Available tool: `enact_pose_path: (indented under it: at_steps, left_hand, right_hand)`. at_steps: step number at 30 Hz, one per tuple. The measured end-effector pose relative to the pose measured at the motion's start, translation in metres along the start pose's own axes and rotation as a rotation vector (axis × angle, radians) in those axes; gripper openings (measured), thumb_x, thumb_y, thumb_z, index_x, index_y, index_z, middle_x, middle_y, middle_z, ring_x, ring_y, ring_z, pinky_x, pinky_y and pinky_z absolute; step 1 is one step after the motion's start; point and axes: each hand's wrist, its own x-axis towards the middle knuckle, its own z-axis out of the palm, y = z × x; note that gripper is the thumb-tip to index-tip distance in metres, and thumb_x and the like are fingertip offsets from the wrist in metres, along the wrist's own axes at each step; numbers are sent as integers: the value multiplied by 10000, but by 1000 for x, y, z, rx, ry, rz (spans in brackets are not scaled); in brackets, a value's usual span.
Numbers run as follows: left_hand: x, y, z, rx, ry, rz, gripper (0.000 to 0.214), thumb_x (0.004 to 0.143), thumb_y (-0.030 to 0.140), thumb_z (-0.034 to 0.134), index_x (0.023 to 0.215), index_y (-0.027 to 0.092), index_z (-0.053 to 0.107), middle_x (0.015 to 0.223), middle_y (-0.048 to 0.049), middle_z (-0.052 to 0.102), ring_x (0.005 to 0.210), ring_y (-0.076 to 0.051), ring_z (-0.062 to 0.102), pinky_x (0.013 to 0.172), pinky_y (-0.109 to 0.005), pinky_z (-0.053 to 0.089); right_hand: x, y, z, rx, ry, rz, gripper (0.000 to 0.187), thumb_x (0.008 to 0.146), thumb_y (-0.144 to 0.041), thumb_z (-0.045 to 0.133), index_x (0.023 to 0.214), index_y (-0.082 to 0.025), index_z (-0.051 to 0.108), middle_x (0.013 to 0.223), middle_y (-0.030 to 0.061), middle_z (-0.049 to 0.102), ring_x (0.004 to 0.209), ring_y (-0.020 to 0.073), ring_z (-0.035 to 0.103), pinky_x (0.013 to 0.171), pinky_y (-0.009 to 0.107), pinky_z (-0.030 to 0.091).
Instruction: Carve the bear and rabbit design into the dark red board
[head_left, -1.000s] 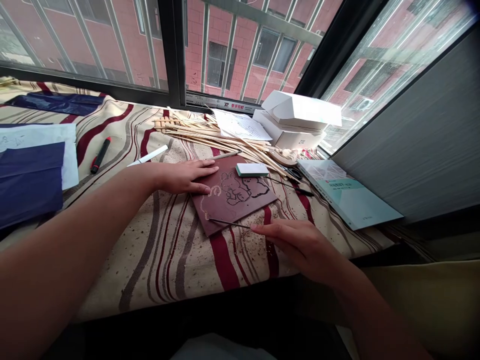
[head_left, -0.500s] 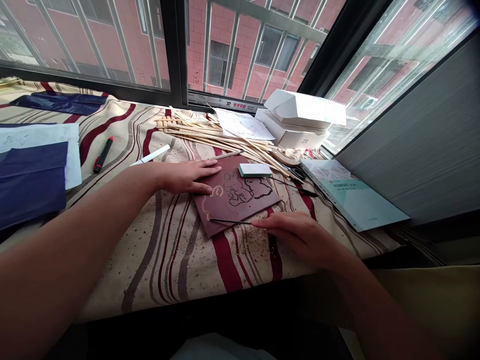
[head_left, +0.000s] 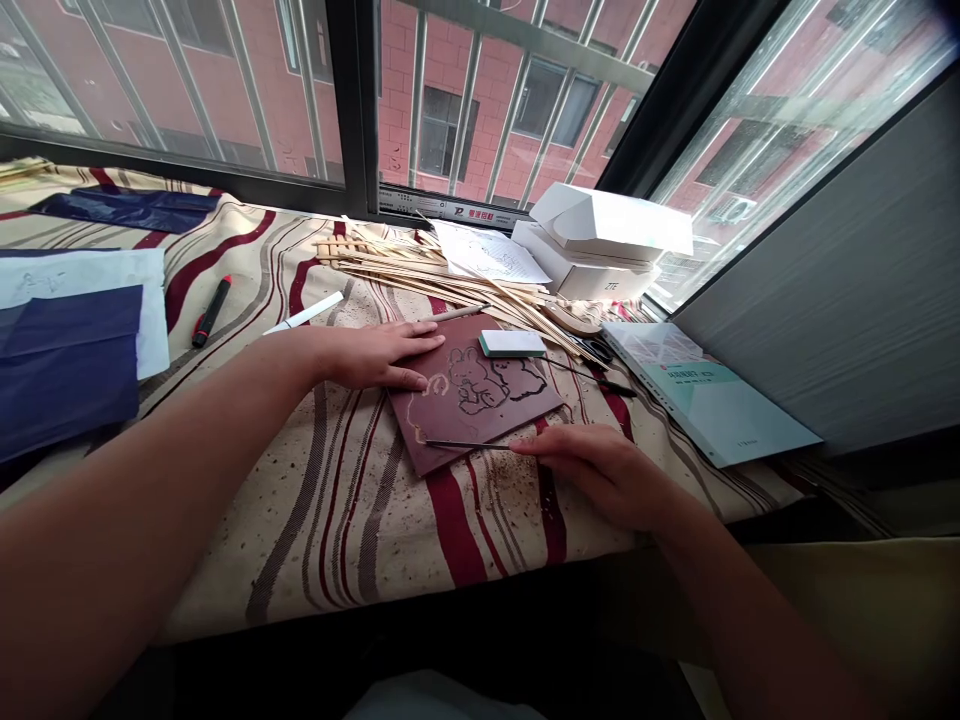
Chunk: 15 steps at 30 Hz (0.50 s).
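Observation:
A dark maroon lino block (head_left: 517,405) lies on the striped cloth (head_left: 225,520), carved with a rabbit-like figure. My left hand (head_left: 379,357) rests flat on its left part, fingers apart, holding nothing. My right hand (head_left: 592,470) is at the block's lower right edge and shut on a thin black carving tool (head_left: 469,445), whose tip lies on the block's lower left area. A white and green eraser block (head_left: 512,344) sits on the lino's upper edge, beyond both hands.
Pale shavings are scattered over the cloth. Behind the block lie bamboo sticks (head_left: 435,275), a sketch sheet (head_left: 491,252) and a white ZTE box (head_left: 592,250). A booklet (head_left: 712,400) lies right; dark blue carbon paper (head_left: 67,370) and a marker (head_left: 211,311) lie left.
My right hand has shifted slightly up and to the right, and the tool tip has moved a little right. My left hand stays on the block. The view has turned slightly.

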Motion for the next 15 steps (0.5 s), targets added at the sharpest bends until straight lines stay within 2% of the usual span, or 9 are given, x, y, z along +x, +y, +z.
enact_pose_path:
  at_steps: [5, 11, 15]
  left_hand:
    - [0, -2, 1, -15, 17, 29, 991, 1043, 778, 439, 1834, 230, 204, 1913, -102, 35, 1778, -355, 74, 1440, -524, 105]
    - [-1, 1, -1, -11, 3, 23, 1011, 1030, 756, 433, 1835, 194, 190, 1918, -85, -6, 1779, -335, 64, 1440, -474, 99]
    - [0, 2, -2, -15, -8, 25, 1024, 1023, 757, 430, 1833, 179, 189, 1916, -98, -5, 1775, -352, 76, 1437, -497, 109]
  right_hand:
    - [1, 2, 4, 5, -3, -12, 266, 1135, -173, 592, 1291, -206, 804, 1179, 72, 876, 1042, 169, 850, 926, 228, 646]
    - [-1, 4, 5, 0, -7, -4, 274, 1141, -193, 588, 1300, -220, 810, 1186, 77, 875, 1060, 187, 850, 948, 262, 658]
    - [0, 3, 4, -10, 1, -16, 269, 1139, -186, 591, 1294, -225, 807, 1175, 67, 878, 1039, 180, 853, 927, 248, 660]
